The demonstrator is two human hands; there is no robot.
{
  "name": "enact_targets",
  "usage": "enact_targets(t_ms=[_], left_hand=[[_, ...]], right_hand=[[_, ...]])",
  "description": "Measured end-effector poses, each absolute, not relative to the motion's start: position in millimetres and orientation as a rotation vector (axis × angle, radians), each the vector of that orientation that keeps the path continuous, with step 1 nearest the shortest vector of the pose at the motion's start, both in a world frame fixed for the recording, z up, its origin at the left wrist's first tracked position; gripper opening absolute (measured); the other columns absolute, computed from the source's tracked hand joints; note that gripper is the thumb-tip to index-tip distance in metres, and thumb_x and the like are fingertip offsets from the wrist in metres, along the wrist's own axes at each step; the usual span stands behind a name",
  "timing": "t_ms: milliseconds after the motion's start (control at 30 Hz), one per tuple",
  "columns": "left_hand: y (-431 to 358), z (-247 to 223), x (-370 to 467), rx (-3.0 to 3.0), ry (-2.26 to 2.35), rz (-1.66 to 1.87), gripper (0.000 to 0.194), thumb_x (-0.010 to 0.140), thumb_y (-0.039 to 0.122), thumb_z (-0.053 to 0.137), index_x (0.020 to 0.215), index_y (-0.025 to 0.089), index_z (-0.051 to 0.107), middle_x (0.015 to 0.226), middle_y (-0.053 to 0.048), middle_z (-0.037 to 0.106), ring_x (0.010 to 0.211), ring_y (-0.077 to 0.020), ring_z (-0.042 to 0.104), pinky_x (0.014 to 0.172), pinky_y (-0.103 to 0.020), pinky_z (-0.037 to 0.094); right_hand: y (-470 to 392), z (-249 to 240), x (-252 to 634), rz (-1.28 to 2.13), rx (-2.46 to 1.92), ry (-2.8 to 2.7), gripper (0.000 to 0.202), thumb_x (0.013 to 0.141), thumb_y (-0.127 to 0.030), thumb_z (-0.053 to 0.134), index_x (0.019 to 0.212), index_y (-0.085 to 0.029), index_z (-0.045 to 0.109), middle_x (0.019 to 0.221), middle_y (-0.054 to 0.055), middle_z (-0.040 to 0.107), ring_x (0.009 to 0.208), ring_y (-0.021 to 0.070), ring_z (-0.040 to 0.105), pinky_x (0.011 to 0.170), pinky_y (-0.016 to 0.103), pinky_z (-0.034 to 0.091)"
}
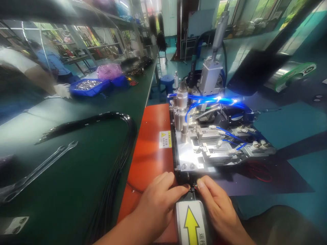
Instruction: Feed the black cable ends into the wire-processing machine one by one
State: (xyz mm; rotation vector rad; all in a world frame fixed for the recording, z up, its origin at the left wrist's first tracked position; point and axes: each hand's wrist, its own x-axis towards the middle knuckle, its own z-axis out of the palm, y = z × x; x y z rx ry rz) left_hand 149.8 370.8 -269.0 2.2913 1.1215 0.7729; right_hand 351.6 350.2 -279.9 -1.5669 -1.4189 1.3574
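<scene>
Cover with 1 yellow arrow (191, 226), the arrow pointing away from me, sits nearest, between my 2 forearms. Just beyond it, my left hand (163, 195) bends in with its thumb at 1 small dark fitting (192, 189), its other fingers curled. My right hand (217, 200) comes from the opposite side, thumb and forefinger drawn nearly together at the fitting, where a speck of colour shows. I can't tell whether either hand has it gripped. The fitting lies just below the near edge of 1 silver machine (194, 156).

Left of the machine runs 1 orange-red panel (150, 149) with 1 warning label (165, 139). On the green bench (63, 177) I count 2 wrenches (43, 168), side by side, and 1 curved bundle of black cables (122, 146). Several blue tubes (217, 100) cross the machine, too tangled for me to count; 1 loop of red wire (260, 170) lies to its right.

Farther along the bench are 2 blue containers (89, 89), 1 of them filled with small metal parts, and 1 pink bag (109, 71) beside them. 1 gloved hand (62, 90) of another person is near the filled container. Past the bench stands 1 blue stool (167, 81).
</scene>
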Motion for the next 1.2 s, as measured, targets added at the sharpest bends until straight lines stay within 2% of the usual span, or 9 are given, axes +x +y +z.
enact_targets(t_ms=[333, 567, 700, 800, 867, 933, 1033, 1200], left_hand=[[374, -266, 149, 2.328, 1.027, 0.743, 0.03, 0.093, 0.011, 0.05, 0.116, 0.022, 0.065, 0.097, -0.006, 0.061, 0.082, -0.0176, 0.049, 0.068, -0.029, 0.04], [372, -269, 146, 2.376, 1.03, 0.691, 0.038, 0.089, 0.007, 0.05, 0.121, 0.023, 0.063, 0.099, -0.007, 0.059, 0.084, -0.0199, 0.049, 0.071, -0.033, 0.042], [371, -271, 145, 2.386, 1.048, 0.677, 0.042, 0.086, 0.004, 0.051, 0.121, 0.023, 0.063, 0.1, -0.008, 0.057, 0.087, -0.0211, 0.049, 0.072, -0.034, 0.043], [371, -271, 146, 2.404, 1.046, 0.683, 0.042, 0.086, 0.004, 0.049, 0.121, 0.022, 0.063, 0.099, -0.008, 0.057, 0.086, -0.0208, 0.048, 0.071, -0.034, 0.044], [371, -271, 146, 2.413, 1.052, 0.675, 0.04, 0.088, 0.006, 0.048, 0.121, 0.022, 0.064, 0.097, -0.008, 0.056, 0.085, -0.0204, 0.048, 0.072, -0.034, 0.044], [371, -272, 147, 2.425, 1.057, 0.656, 0.04, 0.088, 0.006, 0.048, 0.121, 0.022, 0.064, 0.096, -0.008, 0.056, 0.086, -0.0208, 0.048, 0.073, -0.035, 0.045], [371, -272, 147, 2.443, 1.078, 0.627, 0.041, 0.085, 0.005, 0.051, 0.12, 0.023, 0.065, 0.096, -0.008, 0.055, 0.086, -0.0213, 0.049, 0.073, -0.035, 0.045], [371, -274, 147, 2.468, 1.103, 0.618, 0.041, 0.086, 0.006, 0.053, 0.12, 0.025, 0.064, 0.096, -0.005, 0.055, 0.087, -0.0204, 0.049, 0.073, -0.033, 0.044]], right_hand=[[348, -284, 347, 1.257, -1.638, -1.4, 0.044, 0.099, -0.054, 0.04, 0.074, -0.019, 0.043, 0.07, 0.0, 0.043, 0.064, 0.0121, 0.042, 0.056, 0.021, 0.038], [351, -285, 344, 1.271, -1.657, -1.327, 0.046, 0.097, -0.057, 0.041, 0.073, -0.018, 0.043, 0.068, -0.001, 0.042, 0.062, 0.0114, 0.042, 0.055, 0.021, 0.038], [350, -284, 352, 1.376, -1.648, -1.322, 0.043, 0.097, -0.056, 0.041, 0.079, -0.018, 0.051, 0.075, 0.001, 0.052, 0.069, 0.0137, 0.048, 0.06, 0.022, 0.042], [343, -280, 362, 1.212, -1.645, -1.44, 0.031, 0.098, -0.049, 0.046, 0.097, -0.021, 0.059, 0.091, 0.002, 0.06, 0.08, 0.0147, 0.056, 0.069, 0.023, 0.046], [339, -276, 368, 0.963, -1.579, -1.591, 0.019, 0.098, -0.039, 0.053, 0.108, -0.025, 0.06, 0.099, 0.001, 0.061, 0.088, 0.0136, 0.058, 0.075, 0.021, 0.047], [336, -272, 371, 0.773, -1.462, -1.75, 0.017, 0.097, -0.029, 0.055, 0.114, -0.028, 0.06, 0.103, 0.001, 0.06, 0.093, 0.0123, 0.058, 0.079, 0.02, 0.046], [338, -267, 367, 0.643, -1.336, -1.899, 0.019, 0.097, -0.02, 0.055, 0.113, -0.027, 0.06, 0.101, 0.001, 0.058, 0.091, 0.0109, 0.058, 0.077, 0.02, 0.046], [343, -264, 360, 0.502, -1.288, -1.984, 0.012, 0.098, -0.017, 0.053, 0.104, -0.023, 0.061, 0.095, 0.002, 0.057, 0.086, 0.0101, 0.057, 0.079, 0.021, 0.044]])
